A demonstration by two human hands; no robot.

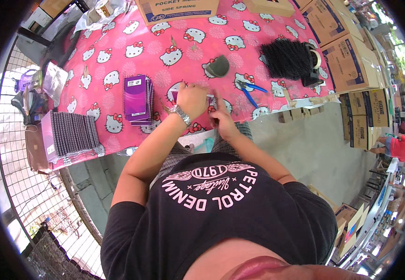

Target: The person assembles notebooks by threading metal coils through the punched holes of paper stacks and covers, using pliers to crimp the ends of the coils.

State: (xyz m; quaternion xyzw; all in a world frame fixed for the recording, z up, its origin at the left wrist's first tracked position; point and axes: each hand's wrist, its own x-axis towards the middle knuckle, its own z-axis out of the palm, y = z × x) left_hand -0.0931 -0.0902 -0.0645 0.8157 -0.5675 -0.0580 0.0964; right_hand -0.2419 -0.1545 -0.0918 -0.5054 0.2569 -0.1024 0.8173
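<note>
On the pink, cat-printed tablecloth, a small purple notebook [175, 95] lies mostly hidden under my left hand [193, 100]. That hand wears a metal watch, and its fingers curl over the notebook. My right hand [222, 118] is closed at the notebook's right edge, where a strip of dark spiral binding shows between my fingers and thumb. To the left lies a small stack of purple spiral notebooks [135, 99]. Blue-handled pliers [249, 92] rest to the right, with a dark rounded piece [217, 66] beyond my hands.
A larger stack of spiral-bound notebooks [74, 134] stands at the table's left corner. Black spiral coils [286, 59] are heaped at the right beside a tape dispenser [312, 70]. Cardboard boxes [345, 63] line the right side; another box [177, 10] sits at the far edge.
</note>
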